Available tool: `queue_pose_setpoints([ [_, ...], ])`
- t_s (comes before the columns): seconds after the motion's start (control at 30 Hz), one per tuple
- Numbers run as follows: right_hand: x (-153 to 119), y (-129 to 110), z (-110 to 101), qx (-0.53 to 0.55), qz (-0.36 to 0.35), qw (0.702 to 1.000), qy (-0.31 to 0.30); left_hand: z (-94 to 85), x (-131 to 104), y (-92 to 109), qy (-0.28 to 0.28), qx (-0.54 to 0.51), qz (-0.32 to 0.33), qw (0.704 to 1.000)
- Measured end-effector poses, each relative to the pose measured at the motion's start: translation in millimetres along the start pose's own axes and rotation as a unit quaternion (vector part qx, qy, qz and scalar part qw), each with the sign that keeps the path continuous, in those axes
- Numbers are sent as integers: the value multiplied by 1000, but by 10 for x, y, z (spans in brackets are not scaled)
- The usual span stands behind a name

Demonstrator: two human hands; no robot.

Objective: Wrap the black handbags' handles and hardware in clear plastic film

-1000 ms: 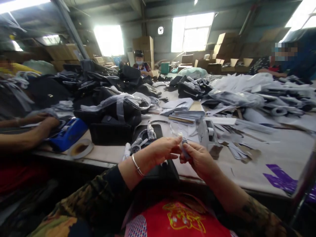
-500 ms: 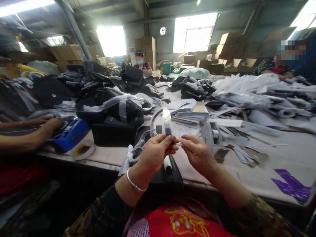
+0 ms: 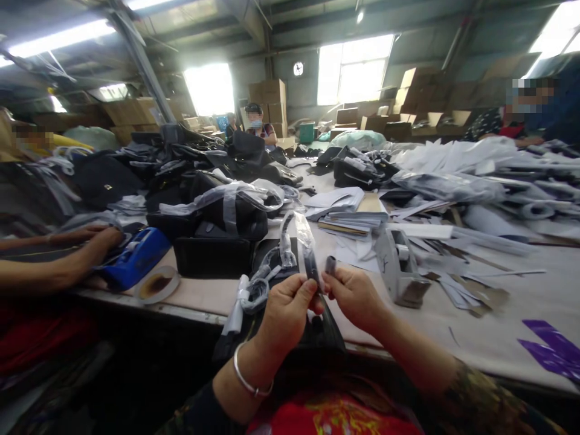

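Observation:
Directly in front of me, a black bag (image 3: 333, 329) lies at the table's edge, with a handle (image 3: 304, 235) wrapped in clear plastic standing up from it. My left hand (image 3: 290, 308), with a silver bangle at the wrist, pinches the dark lower end of this handle. Close beside it on the right, my right hand (image 3: 357, 297) is closed, with a small dark end of something poking up from its fingers; what it is cannot be made out. Left of my hands lies a plastic-wrapped coiled strap (image 3: 257, 295).
A grey tape dispenser (image 3: 401, 272) stands to the right, near paper scraps and purple plastic (image 3: 550, 347). At left are a tape roll (image 3: 157, 285), a blue dispenser (image 3: 136, 260) and another person's hands (image 3: 102, 241). Black bags (image 3: 215, 257) and papers (image 3: 347, 211) lie ahead.
Both hands and the wrapped handle sit slightly lower in view. My right hand's fingers have curled in, and a small dark end now shows above them. The view has shifted slightly.

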State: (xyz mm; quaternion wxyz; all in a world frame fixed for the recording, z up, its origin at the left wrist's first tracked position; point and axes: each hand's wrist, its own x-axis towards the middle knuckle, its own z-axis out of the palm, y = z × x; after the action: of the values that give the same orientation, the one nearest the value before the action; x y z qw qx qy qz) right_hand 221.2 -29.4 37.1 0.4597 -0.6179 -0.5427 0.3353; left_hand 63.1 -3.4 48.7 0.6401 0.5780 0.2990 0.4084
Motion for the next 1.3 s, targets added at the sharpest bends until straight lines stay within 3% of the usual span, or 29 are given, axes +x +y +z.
queue_pose_setpoints([
  [0.1, -13, 10, -24, -197, -73, 976, -56, -71, 29, 14, 16, 20, -1, 1000],
  [0.27, -18, -76, -3, -448, -126, 883, -58, -172, 68, -56, 61, 10, 4, 998],
  [0.53, 41, -48, 13, -557, -256, 786, -84, -300, 35, -135, 31, 17, -75, 997],
  [0.77, 120, 74, -12, -503, -400, 765, -37, -383, 50, -93, -4, -21, -177, 984],
  [1.0, 174, 156, -15, -452, -420, 785, -43, -471, 72, -159, -32, -46, -267, 962],
  [1.17, 165, 127, 30, -446, -443, 777, -14, -498, 104, -151, -50, -91, -294, 950],
  [1.3, 163, 123, 20, -454, -479, 752, 1, -507, 122, -151, -63, -100, -304, 945],
])
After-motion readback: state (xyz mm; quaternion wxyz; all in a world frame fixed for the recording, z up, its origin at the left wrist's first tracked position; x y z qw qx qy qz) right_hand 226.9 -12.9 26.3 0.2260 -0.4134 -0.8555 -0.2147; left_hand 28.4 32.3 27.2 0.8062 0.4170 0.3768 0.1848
